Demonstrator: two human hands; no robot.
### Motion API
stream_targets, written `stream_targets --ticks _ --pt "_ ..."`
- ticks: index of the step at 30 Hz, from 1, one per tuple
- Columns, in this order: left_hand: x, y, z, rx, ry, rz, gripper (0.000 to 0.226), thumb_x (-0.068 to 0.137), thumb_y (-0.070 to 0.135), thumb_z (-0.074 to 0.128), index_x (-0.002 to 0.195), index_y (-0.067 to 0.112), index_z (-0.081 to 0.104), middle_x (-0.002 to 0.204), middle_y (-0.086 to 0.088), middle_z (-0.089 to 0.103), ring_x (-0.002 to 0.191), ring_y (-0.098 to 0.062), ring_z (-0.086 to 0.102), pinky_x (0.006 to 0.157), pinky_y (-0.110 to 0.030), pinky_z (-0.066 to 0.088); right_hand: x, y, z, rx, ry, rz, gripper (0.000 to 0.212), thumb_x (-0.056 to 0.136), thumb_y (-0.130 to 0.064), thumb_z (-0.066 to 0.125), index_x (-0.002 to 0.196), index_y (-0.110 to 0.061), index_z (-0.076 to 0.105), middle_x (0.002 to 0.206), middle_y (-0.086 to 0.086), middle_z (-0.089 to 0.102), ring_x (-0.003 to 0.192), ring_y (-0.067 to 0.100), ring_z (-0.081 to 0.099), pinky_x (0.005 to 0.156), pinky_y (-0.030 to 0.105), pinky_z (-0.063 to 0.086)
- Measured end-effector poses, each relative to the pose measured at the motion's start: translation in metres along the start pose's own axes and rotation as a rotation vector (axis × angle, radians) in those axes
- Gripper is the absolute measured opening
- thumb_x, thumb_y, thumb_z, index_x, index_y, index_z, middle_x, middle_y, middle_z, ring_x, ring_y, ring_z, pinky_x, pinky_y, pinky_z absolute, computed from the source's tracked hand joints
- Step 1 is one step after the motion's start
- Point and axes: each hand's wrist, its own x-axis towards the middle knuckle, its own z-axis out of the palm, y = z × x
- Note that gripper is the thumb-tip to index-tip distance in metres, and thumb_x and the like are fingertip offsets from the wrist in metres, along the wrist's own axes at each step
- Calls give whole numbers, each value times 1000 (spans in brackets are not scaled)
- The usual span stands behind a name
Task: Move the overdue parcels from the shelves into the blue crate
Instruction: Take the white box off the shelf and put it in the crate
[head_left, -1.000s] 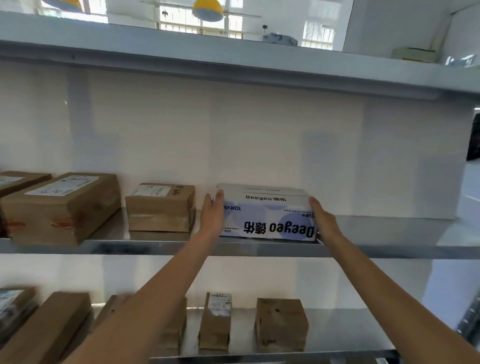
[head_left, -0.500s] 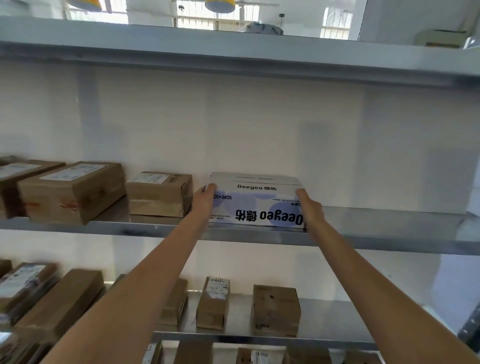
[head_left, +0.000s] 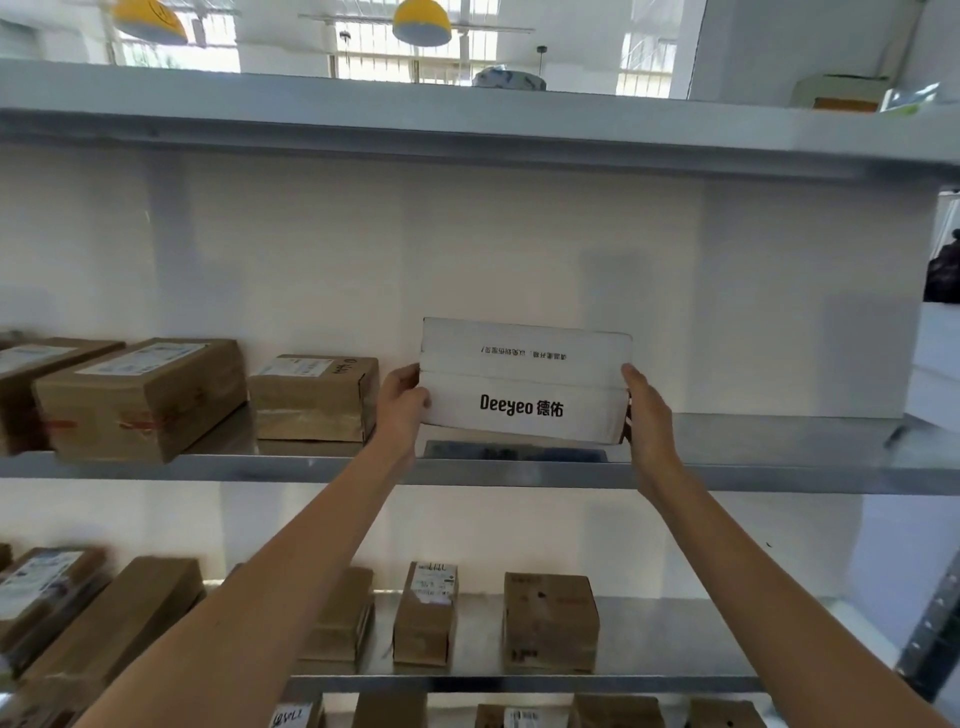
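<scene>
Here, both arms outstretched, left hand (head_left: 402, 402) and right hand (head_left: 647, 410) gripping white Deeyeo box (head_left: 522, 384) ends, seemingly tilted above shelf (head_left: 753, 467)

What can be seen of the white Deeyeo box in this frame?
The white Deeyeo box looks like cardboard, rectangular, with black "Deeyeo" lettering and Chinese characters on the facing panel and a small upside-down line of print above a seam. It is tilted up and appears lifted off the middle shelf, which mirrors it. The left hand grips its left end, the right hand its right end.
</scene>
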Motion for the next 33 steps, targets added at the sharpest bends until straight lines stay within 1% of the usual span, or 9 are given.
stream_targets --ticks 3,6,12,14,20,23,27,30,33 --pt "-3 -4 -3 -32 -42 5 40 83 -20 36 112 -1 56 117 -13 63 103 -23 57 77 -26 48 -4 6 -4 109 2 -12 83 68 -73 58 130 -18 52 119 6 63 107 23 61 77 35 53" --pt "-5 0 -6 -101 -42 -33 30 90 -9 36 93 6 61 102 -9 65 95 -23 57 81 -30 48 -4 12 -8 133 10 -10 87 64 -78 58 127 -18 52 118 8 63 107 25 61 75 36 53" --pt "-7 6 -12 -55 -131 -102 42 101 47 38 121 17 59 113 -1 64 100 -18 60 87 -31 47 -1 11 -3 39 55 -23 60 84 -59 57 120 -12 50 114 11 63 103 27 61 72 36 52" --pt "-6 5 -9 -6 -155 -78 43 97 52 42 117 20 62 107 1 65 98 -16 60 86 -28 48 -3 11 -1 32 61 -28 56 87 -57 54 122 -14 50 109 9 63 97 24 60 68 33 49" --pt "-7 9 -9 -31 -172 -77 18 98 32 50 92 22 64 97 -1 67 87 -15 60 79 -25 49 -7 5 -1 64 44 -40 23 92 -37 53 102 -17 60 95 2 61 83 15 56 68 28 44" --pt "-6 13 -11 -85 -187 -50 29 96 7 40 86 19 65 77 7 72 79 -10 60 75 -23 49 -8 1 -5 77 37 -87 13 93 -22 51 83 -24 58 92 0 59 75 9 51 70 24 39" --pt "-8 18 -9 -103 -204 -42 38 96 7 29 84 15 64 69 9 73 68 -7 65 69 -26 51 -12 -4 -6 133 19 -80 23 93 -38 57 110 -24 61 103 -3 64 90 10 59 84 30 51" --pt "-10 19 -7 -80 -173 -79 34 97 36 39 92 17 67 85 1 75 83 -20 67 74 -34 56 -19 0 -7 108 14 -99 36 93 -47 56 117 -20 56 102 -3 66 88 11 61 70 28 50" --pt "-8 11 -9 -67 -169 -77 62 79 62 58 120 15 58 112 -9 70 100 -26 68 87 -44 56 -24 7 -9 110 14 -106 33 92 -38 60 116 -17 52 102 -1 63 87 14 61 65 26 47"
